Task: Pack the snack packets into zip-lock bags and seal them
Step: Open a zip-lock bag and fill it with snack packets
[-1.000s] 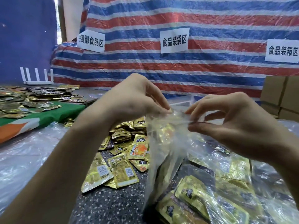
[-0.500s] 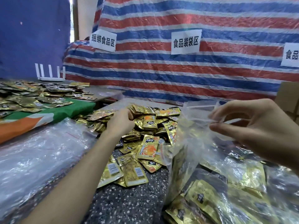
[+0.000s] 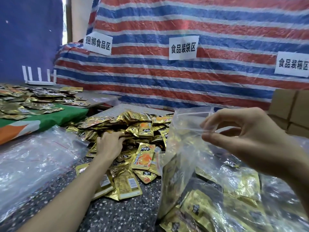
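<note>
Bag upright, mouth up, right hand seemingly pinching

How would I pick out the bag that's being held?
Below the middle white sign on the striped tarp lies a pile of gold snack packets. Right of it, the right hand pinches a clear zip-lock bag by its rim. Unlike the packed bags lying beneath, it hangs upright, mouth open.

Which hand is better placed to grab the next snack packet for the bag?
Left. The left hand rests on the packet pile; the right hand pinches the rim of the zip-lock bag, holding it up.
</note>
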Available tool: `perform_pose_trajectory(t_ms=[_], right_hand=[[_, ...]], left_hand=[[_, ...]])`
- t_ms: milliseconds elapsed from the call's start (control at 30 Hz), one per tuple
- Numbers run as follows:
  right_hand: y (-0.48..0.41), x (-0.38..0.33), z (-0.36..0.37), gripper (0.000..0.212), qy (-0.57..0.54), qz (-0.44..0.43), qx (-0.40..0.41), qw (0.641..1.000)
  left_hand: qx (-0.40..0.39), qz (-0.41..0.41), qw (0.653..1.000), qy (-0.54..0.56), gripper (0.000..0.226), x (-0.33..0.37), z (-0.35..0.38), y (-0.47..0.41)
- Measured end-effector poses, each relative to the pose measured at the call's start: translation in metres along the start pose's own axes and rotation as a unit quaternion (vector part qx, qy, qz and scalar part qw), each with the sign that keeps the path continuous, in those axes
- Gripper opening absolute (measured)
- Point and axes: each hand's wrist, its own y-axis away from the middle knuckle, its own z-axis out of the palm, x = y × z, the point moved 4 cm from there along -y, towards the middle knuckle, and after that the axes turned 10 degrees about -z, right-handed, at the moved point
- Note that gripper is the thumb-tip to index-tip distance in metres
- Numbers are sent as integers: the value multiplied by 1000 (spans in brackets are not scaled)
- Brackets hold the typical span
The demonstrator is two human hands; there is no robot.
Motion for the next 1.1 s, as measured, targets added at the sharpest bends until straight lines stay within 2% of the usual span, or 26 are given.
perform_pose_trajectory(t_ms=[133,233,333,400,533,667,767,833,900,1000,1100], right_hand=[[0,-1,0,29,4,-3,-2,1000],[0,1,-1,19,8,1,1,1000],[1,1,-1,16,10,5,-1,1000],[1,1,0,14,10,7,-2,1000],[1,2,0,15,16,16,-5,1000],[1,-1,0,15,16,15,-9,1000],[0,-5,1,12,18,1,-3,1000],[-1,-7,2,8,6,-11,9,1000],[-1,-8,4,5,-9,-13,20,1000],[-2,-8,5,6,-20,-19,31,999],[-1,-7,3,12,-18,-13,37,999]], left_hand=[[36,-15,995,95,28,12,-33,-5],[-6,-37,979,200,31,28,-63,-6],[-105,-78,914,385,30,46,-92,1],[-137,-74,879,452,31,60,-113,11],[-140,-24,832,536,33,87,-155,37],[-121,39,766,630,33,108,-196,67],[-99,93,736,664,31,118,-219,90],[-90,111,744,653,38,126,-224,104],[-74,119,784,605,46,132,-223,115],[-47,154,838,521,41,141,-212,124],[-60,162,864,472,39,147,-202,127]])
